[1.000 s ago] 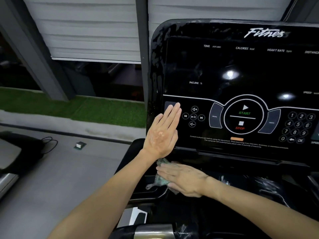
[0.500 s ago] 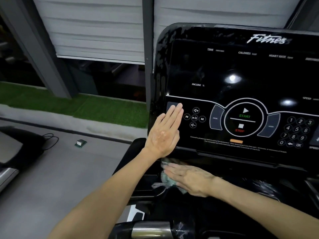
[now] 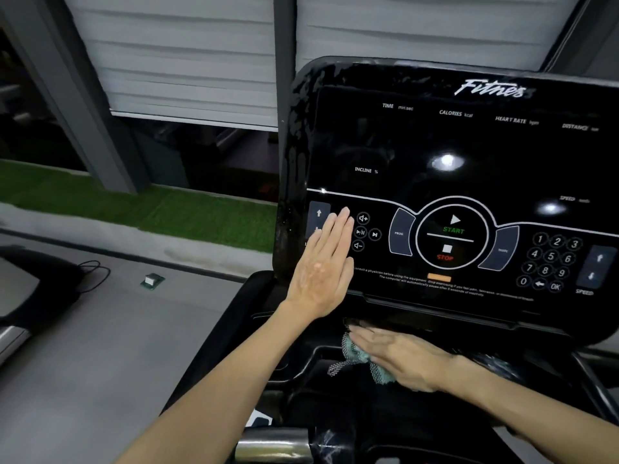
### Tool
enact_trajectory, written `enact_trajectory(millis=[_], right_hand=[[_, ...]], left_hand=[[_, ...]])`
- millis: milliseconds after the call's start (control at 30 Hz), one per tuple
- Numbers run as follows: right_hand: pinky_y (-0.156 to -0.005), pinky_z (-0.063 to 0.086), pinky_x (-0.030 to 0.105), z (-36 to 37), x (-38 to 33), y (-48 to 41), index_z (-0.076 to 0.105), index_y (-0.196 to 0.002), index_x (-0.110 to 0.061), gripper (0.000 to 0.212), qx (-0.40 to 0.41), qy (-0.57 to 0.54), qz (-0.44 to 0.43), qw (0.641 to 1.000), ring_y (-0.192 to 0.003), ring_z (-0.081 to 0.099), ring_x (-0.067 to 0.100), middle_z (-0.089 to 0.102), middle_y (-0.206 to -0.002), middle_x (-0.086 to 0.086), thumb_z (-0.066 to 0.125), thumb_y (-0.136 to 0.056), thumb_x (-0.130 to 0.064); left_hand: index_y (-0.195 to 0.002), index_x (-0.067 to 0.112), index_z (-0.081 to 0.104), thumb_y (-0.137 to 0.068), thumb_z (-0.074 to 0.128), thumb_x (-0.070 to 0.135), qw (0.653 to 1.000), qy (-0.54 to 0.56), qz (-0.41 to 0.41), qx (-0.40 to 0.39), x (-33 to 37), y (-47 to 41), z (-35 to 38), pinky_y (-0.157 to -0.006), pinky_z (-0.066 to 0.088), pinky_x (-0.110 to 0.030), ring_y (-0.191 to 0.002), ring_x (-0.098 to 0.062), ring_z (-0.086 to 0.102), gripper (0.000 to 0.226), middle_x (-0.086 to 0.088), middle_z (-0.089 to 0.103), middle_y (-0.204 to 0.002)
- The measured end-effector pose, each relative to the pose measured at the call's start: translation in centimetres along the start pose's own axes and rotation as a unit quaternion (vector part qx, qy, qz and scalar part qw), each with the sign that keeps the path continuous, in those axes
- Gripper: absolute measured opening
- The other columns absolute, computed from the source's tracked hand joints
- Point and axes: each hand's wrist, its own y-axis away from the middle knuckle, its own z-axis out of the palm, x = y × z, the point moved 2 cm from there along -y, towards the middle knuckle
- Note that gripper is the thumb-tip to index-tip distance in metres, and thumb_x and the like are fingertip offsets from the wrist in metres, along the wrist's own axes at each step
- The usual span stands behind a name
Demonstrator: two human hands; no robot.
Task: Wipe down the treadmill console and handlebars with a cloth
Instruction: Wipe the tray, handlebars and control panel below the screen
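From where I stand, the left hand [image 3: 321,272] lies flat against the lower left corner of the treadmill console [image 3: 435,145]. Its fingers are straight and close together, covering part of the incline arrow pad, and the tips sit just beside the round volume buttons. The console's glossy left edge is just beside that hand.

The right hand [image 3: 402,358] is flat too, fingers straight and pointing left. It presses the cloth [image 3: 355,354] onto the black ledge under the console's bottom edge, near the ledge's left end. The cloth is green and white, bunched up. It pokes out past the fingertips, and a checked corner trails toward the dark recess below.

The ledge runs on to the right beneath the START/STOP ring, the number keypad and the speed arrows. A chrome handlebar [image 3: 271,443] shows at the bottom edge of view, apart from both hands.

Left of the treadmill is grey floor [image 3: 100,346] with a small box [image 3: 151,281] and a looped cable [image 3: 97,272]. The cable lies beside another machine [image 3: 33,279] at the far left. A strip of green turf [image 3: 134,202] lies beyond.
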Motion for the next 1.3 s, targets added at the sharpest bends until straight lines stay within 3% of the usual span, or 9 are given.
enact_trajectory(millis=[167, 267, 333, 500, 700, 833, 1000, 1133, 1300], right_hand=[[-0.113, -0.009, 0.012, 0.2, -2.1, -5.2, 0.016, -0.153, -0.013, 0.052, 0.02, 0.016, -0.068, 0.997, -0.143, -0.007, 0.004, 0.004, -0.159, -0.003, 0.032, -0.104, -0.024], [-0.12, 0.005, 0.031, 1.7, -3.9, -9.1, 0.032, -0.149, -0.012, 0.05, 0.041, 0.031, -0.118, 0.992, -0.147, 0.009, 0.016, 0.024, -0.158, 0.003, 0.042, -0.101, -0.021], [-0.12, 0.009, 0.037, 2.2, -4.0, -10.1, 0.034, -0.148, -0.015, 0.049, 0.043, 0.039, -0.113, 0.992, -0.147, 0.011, 0.017, 0.027, -0.157, 0.001, 0.042, -0.101, -0.023], [-0.118, -0.002, 0.022, 2.0, -2.4, -6.4, 0.023, -0.152, -0.017, 0.051, 0.08, -0.003, -0.085, 0.993, -0.147, 0.004, 0.01, 0.013, -0.16, -0.004, 0.038, -0.103, -0.023], [-0.119, 0.015, 0.023, 1.4, 1.5, -0.1, 0.01, -0.153, -0.03, 0.051, 0.043, -0.038, -0.008, 0.998, -0.144, 0.005, -0.004, 0.004, -0.158, -0.018, 0.026, -0.105, -0.032], [-0.116, 0.025, 0.027, 0.5, 1.4, 0.0, 0.007, -0.151, -0.037, 0.051, 0.015, -0.043, -0.003, 0.999, -0.143, 0.012, -0.003, -0.001, -0.155, -0.025, 0.026, -0.105, -0.032], [-0.118, 0.015, 0.021, 0.7, 0.7, -0.7, 0.013, -0.152, -0.032, 0.051, 0.018, -0.081, 0.01, 0.997, -0.143, 0.01, -0.001, 0.004, -0.158, -0.017, 0.03, -0.105, -0.029], [-0.121, 0.003, 0.026, 2.0, 0.8, -0.2, 0.018, -0.152, -0.024, 0.051, 0.037, -0.124, 0.008, 0.992, -0.146, -0.001, 0.003, 0.005, -0.159, -0.012, 0.035, -0.104, -0.023], [-0.116, -0.005, 0.021, 2.7, -1.7, 1.2, 0.028, -0.15, -0.021, 0.047, -0.046, -0.185, -0.067, 0.979, -0.142, -0.004, -0.003, 0.013, -0.158, -0.014, 0.035, -0.104, -0.018]], left_hand=[[-0.152, 0.001, 0.019, -0.095, 0.038, 0.019, 1.0, -0.002, -0.011, 0.004, -0.1, 0.0, 0.7, -0.122, 0.006, -0.031, -0.151, -0.021, 0.005, 0.063, -0.01, 0.011, -0.162], [-0.152, 0.001, 0.019, -0.094, 0.04, 0.017, 1.0, -0.01, -0.011, 0.007, -0.2, 0.1, 1.0, -0.122, 0.005, -0.03, -0.151, -0.021, 0.004, 0.064, -0.01, 0.011, -0.162], [-0.153, 0.002, 0.018, -0.094, 0.041, 0.014, 1.0, -0.009, -0.012, 0.01, -0.3, 0.1, 0.9, -0.122, 0.005, -0.03, -0.151, -0.02, 0.003, 0.065, -0.009, 0.01, -0.162], [-0.153, 0.002, 0.016, -0.093, 0.042, 0.013, 1.0, -0.024, -0.014, 0.001, -0.4, 0.1, 0.8, -0.122, 0.005, -0.031, -0.152, -0.019, 0.002, 0.066, -0.008, 0.008, -0.162], [-0.153, 0.001, 0.016, -0.097, 0.038, 0.018, 0.998, -0.058, -0.022, -0.011, 0.4, 0.2, 0.5, -0.122, 0.009, -0.032, -0.152, -0.02, 0.003, 0.063, -0.011, 0.01, -0.163], [-0.153, 0.001, 0.017, -0.097, 0.04, 0.018, 0.997, -0.071, 0.012, -0.019, 1.9, -0.4, 0.2, -0.122, 0.008, -0.029, -0.151, -0.018, 0.005, 0.063, -0.01, 0.011, -0.163], [-0.154, 0.002, 0.014, -0.101, 0.032, 0.024, 0.993, -0.107, 0.032, -0.039, 4.3, -1.8, 1.6, -0.122, 0.008, -0.031, -0.151, -0.021, 0.007, 0.06, -0.011, 0.009, -0.163], [-0.154, 0.002, 0.014, -0.101, 0.029, 0.025, 0.99, -0.13, 0.037, -0.04, 4.3, -1.9, 2.0, -0.122, 0.012, -0.034, -0.151, -0.023, 0.008, 0.06, -0.012, 0.009, -0.163], [-0.154, 0.002, 0.013, -0.1, 0.031, 0.024, 0.992, -0.112, 0.03, -0.051, 4.5, -1.8, 2.3, -0.122, 0.017, -0.039, -0.151, -0.023, 0.006, 0.061, -0.012, 0.008, -0.163]])
